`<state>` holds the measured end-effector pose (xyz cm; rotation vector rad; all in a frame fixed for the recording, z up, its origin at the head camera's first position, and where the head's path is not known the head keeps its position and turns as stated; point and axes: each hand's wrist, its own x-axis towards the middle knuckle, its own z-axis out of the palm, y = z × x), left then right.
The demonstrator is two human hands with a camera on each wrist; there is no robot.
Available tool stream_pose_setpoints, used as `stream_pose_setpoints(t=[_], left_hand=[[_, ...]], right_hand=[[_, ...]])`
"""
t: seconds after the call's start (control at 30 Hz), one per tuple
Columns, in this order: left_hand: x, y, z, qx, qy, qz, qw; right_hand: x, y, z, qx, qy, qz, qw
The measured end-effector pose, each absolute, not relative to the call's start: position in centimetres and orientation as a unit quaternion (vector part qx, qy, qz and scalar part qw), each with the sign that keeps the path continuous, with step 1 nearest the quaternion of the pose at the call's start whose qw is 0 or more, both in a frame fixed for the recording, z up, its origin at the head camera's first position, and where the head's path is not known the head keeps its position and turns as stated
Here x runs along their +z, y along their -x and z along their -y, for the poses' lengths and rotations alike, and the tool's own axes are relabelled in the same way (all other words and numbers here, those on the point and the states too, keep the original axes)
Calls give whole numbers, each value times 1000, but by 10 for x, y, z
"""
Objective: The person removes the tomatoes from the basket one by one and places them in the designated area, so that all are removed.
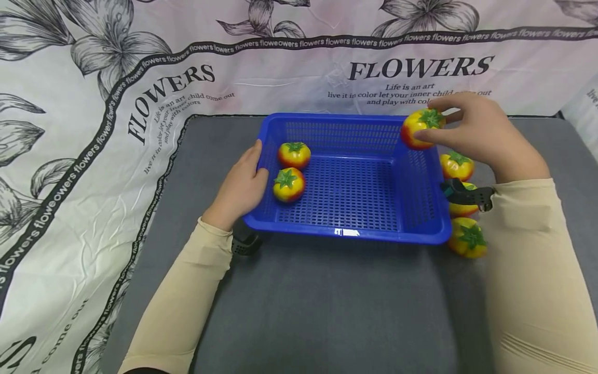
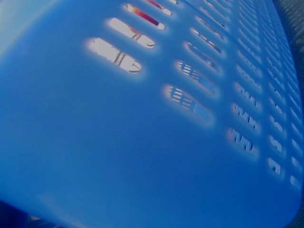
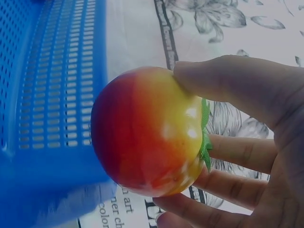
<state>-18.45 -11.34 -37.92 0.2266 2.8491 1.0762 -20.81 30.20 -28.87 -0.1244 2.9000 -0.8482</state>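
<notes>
at the blue basket (image 1: 355, 192), the left hand (image 1: 240, 186) grips its left end; the right hand (image 1: 481, 131) pinches a tomato (image 1: 413, 126).

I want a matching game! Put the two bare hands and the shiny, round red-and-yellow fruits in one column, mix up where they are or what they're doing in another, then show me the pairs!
Things
1. Bare left hand
2. Bare right hand
3. Two shiny, round red-and-yellow fruits with green tops
4. Three more such fruits

Places and states
A. Inside the blue rectangular plastic basket
B. Holding a single fruit
C. Outside the basket, by its right side
D. At the basket's left end

Right pairs: 1-D, 2-B, 3-A, 4-C
</notes>
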Motion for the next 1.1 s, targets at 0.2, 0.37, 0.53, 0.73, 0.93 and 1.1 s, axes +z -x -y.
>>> stream_pose_setpoints(t=[0.2,0.37,0.53,0.73,0.93,1.1], left_hand=[[-381,186,114,351,-83,-932,42],[-381,187,113,353,-85,-931,42],[-379,186,116,354,-85,-931,35],[-377,185,120,352,-76,-932,33],[-379,188,117,345,-84,-934,42],[-381,187,116,344,-82,-934,41]], right_hand=[[-289,204,-314,-294,20,-954,56],[-290,201,-323,-298,3,-953,56],[-291,200,-331,-295,-16,-954,53],[-293,199,-341,-289,-32,-956,47],[-303,189,-358,-279,-59,-958,40],[-308,186,-371,-268,-65,-961,24]])
